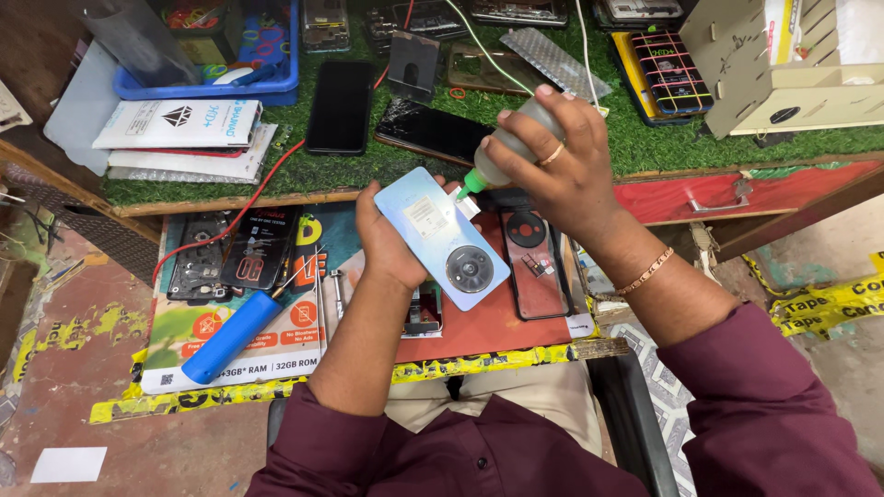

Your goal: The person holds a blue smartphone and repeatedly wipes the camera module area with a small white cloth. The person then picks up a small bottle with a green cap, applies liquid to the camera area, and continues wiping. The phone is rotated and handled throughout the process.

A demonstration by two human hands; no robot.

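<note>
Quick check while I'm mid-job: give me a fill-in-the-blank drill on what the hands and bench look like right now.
1. The left hand holds a light blue ____ by its edge.
2. The right hand tips a bottle whose nozzle is ____ in colour.
3. The blue tool lies to the ____ of the left hand.
4. The cracked phone rests on green ____.

Missing words: phone; green; left; turf

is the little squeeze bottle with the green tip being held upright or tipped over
Tipped. The right hand holds the squeeze bottle slanted, green nozzle pointing down at the edge of the pale blue phone in the left hand.
</note>
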